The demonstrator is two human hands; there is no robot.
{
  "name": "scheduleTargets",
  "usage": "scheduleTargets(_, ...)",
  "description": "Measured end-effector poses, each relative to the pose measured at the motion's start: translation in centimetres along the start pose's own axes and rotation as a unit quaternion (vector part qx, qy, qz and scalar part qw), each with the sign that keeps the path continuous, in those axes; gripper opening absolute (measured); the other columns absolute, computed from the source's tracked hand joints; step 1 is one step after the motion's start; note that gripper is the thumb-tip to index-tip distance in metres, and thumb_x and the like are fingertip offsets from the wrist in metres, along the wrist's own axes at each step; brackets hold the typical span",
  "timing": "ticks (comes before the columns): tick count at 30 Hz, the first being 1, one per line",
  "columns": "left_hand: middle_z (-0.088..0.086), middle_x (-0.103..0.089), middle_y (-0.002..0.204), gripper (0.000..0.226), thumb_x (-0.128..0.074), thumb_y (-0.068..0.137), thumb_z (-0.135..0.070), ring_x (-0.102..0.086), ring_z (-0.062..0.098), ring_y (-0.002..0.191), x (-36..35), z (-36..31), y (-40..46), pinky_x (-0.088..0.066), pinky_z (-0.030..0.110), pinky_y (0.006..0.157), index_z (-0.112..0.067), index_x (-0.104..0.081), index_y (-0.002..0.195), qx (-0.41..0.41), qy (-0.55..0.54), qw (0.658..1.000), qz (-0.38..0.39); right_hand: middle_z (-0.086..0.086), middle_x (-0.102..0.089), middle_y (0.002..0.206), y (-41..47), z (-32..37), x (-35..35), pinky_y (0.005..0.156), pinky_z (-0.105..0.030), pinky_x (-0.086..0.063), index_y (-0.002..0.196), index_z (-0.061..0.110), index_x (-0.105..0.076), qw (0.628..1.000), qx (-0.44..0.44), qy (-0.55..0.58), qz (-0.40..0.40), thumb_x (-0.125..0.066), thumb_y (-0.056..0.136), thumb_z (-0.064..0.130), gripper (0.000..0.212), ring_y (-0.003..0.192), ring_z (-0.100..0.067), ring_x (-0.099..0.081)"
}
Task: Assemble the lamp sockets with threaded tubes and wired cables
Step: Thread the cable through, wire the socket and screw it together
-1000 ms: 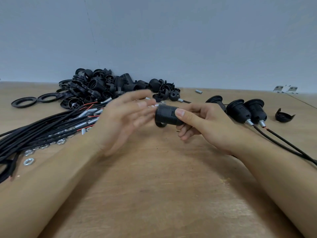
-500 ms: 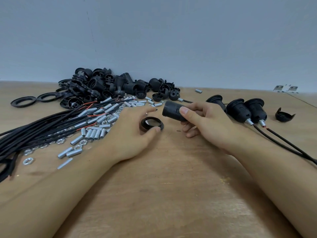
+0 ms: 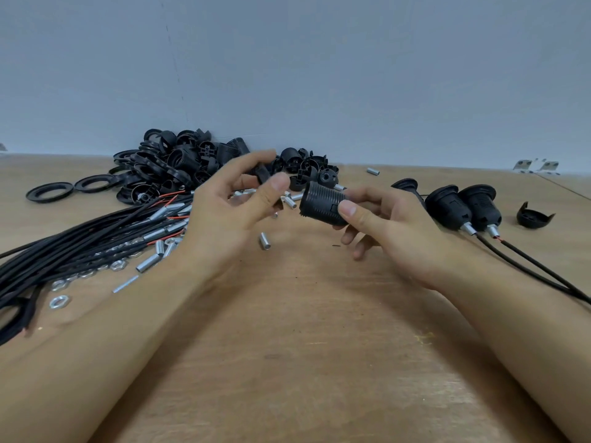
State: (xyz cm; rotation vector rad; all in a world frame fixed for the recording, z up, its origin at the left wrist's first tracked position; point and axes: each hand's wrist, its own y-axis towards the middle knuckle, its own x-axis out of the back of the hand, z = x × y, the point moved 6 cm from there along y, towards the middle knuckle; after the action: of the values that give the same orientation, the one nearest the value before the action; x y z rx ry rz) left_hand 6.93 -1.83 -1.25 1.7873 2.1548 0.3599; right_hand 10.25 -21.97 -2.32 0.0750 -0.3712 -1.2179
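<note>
A black threaded socket body [image 3: 323, 203] was held above the tabletop [image 3: 303, 330] in the right hand [image 3: 383, 225], the thumb laid across its ribbed side and the fingers curled beneath it, so that the grip was closed on the socket. Its open end was turned toward the left hand [image 3: 230, 212]. A black ring [image 3: 263, 177] was pinched in the left hand between the thumb and the raised fingers, just beside the socket's open end; whether the two parts touched could not be told, as the ring was largely hidden and blurred.

A heap of black socket parts [image 3: 192, 161] was piled at the far side of the tabletop against the wall, with two flat black rings [image 3: 49, 191] laid to its left. A bundle of black cables [image 3: 80, 247] was spread across the left side, with metal threaded tubes [image 3: 148, 262] and hex nuts [image 3: 59, 301] scattered beside it; one loose tube [image 3: 264, 240] lay between the two hands. To the right, three assembled sockets [image 3: 447, 206] were lined up on their sides, with cables trailing from two of them toward the right edge. A black cap [image 3: 534, 216] lay further right.
</note>
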Motion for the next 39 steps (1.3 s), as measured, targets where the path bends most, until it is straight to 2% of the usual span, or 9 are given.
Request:
scheduleTargets(3, 0.003, -0.070, 0.083, 0.029, -0.076, 0.068, -0.035, -0.071, 0.021, 0.089, 0.1, 0.5, 0.0, -0.057, 0.030, 0.085, -0.013, -0.067, 0.083, 0.051, -0.129, 0.990, -0.032, -0.022, -0.066, 0.090, -0.4, 0.3, -0.8, 0.056, -0.032, -0.054, 0.107, 0.015, -0.068, 0.999, 0.014, 0.001, 0.037, -0.065, 0.090, 0.024, 0.020, 0.069, -0.019, -0.064)
scheduleTargets(7, 0.019, -0.072, 0.097, 0.026, -0.072, 0.074, -0.034, -0.070, 0.029, 0.103, -1.4, 1.2, -0.6, -0.057, 0.032, 0.088, -0.010, -0.064, 0.070, 0.078, -0.071, 0.994, 0.037, -0.011, -0.067, 0.095, -0.4, 0.6, -0.8, 0.054, -0.030, -0.055, 0.104, 0.029, -0.066, 0.999, 0.041, -0.028, 0.014, -0.064, 0.086, 0.030, 0.018, 0.069, -0.016, -0.066)
scheduleTargets(9, 0.015, -0.072, 0.096, 0.024, -0.071, 0.075, -0.036, -0.069, 0.024, 0.102, -2.0, 1.5, -0.9, -0.057, 0.037, 0.091, -0.013, -0.067, 0.068, 0.086, -0.058, 0.992, 0.074, -0.008, -0.067, 0.097, -0.3, 0.7, -0.6, 0.053, -0.030, -0.055, 0.100, 0.034, -0.066, 0.998, 0.050, -0.037, -0.003, -0.063, 0.086, 0.031, 0.015, 0.068, -0.015, -0.066)
scheduleTargets(13, 0.008, -0.075, 0.105, 0.040, -0.062, 0.081, -0.043, -0.070, 0.022, 0.105, -2.1, 1.5, -0.7, -0.057, 0.036, 0.092, -0.006, -0.074, 0.089, 0.103, -0.086, 0.986, 0.095, -0.002, -0.066, 0.098, -0.2, 0.8, -0.2, 0.054, -0.029, -0.056, 0.096, 0.038, -0.067, 0.997, 0.054, -0.050, -0.019, -0.066, 0.082, 0.036, 0.015, 0.069, -0.015, -0.068)
scheduleTargets(18, 0.010, -0.076, 0.097, 0.021, -0.062, 0.086, -0.023, -0.072, 0.024, 0.095, -1.3, 1.7, -0.6, -0.059, 0.033, 0.084, -0.008, -0.071, 0.098, 0.112, -0.052, 0.989, 0.083, 0.003, -0.069, 0.100, -0.4, 1.0, -0.3, 0.056, -0.025, -0.056, 0.102, 0.031, -0.070, 0.996, 0.069, -0.052, -0.016, -0.073, 0.086, 0.032, 0.017, 0.070, -0.013, -0.069)
scheduleTargets(24, 0.011, -0.074, 0.107, 0.031, -0.052, 0.096, -0.031, -0.074, 0.031, 0.087, -2.1, 1.6, -0.8, -0.059, 0.031, 0.075, -0.024, -0.061, 0.125, 0.111, -0.066, 0.986, 0.106, -0.005, -0.066, 0.100, -0.3, 1.6, -0.1, 0.055, -0.026, -0.056, 0.103, 0.020, -0.068, 0.994, 0.093, -0.050, -0.021, -0.075, 0.085, 0.025, 0.020, 0.077, -0.013, -0.065)
scheduleTargets(28, 0.011, -0.073, 0.106, 0.039, -0.055, 0.090, -0.035, -0.071, 0.029, 0.085, -1.9, 1.5, -0.7, -0.057, 0.029, 0.075, -0.024, -0.064, 0.127, 0.088, -0.041, 0.990, 0.106, -0.004, -0.066, 0.099, -0.5, 1.8, -0.1, 0.056, -0.030, -0.059, 0.104, 0.021, -0.067, 0.991, 0.108, -0.079, -0.015, -0.078, 0.082, 0.026, 0.025, 0.085, -0.019, -0.065)
scheduleTargets(32, 0.009, -0.072, 0.099, 0.042, -0.058, 0.086, -0.041, -0.069, 0.025, 0.079, -1.3, 1.3, -0.4, -0.055, 0.028, 0.069, -0.020, -0.067, 0.121, 0.067, -0.023, 0.992, 0.103, 0.007, -0.067, 0.095, -0.6, 2.1, -0.2, 0.068, -0.036, -0.059, 0.105, 0.027, -0.066, 0.983, 0.131, -0.128, -0.015, -0.080, 0.080, 0.031, 0.029, 0.075, -0.017, -0.069)
scheduleTargets(39, 0.020, -0.072, 0.100, 0.044, -0.061, 0.083, -0.041, -0.072, 0.035, 0.081, -1.2, 1.3, -0.5, -0.059, 0.032, 0.072, -0.017, -0.067, 0.120, 0.086, -0.018, 0.988, 0.123, 0.020, -0.064, 0.094, -1.0, 2.8, -0.2, 0.064, -0.011, -0.049, 0.100, 0.031, -0.064, 0.960, 0.199, -0.196, -0.023, -0.081, 0.079, 0.023, 0.029, 0.085, -0.003, -0.063)
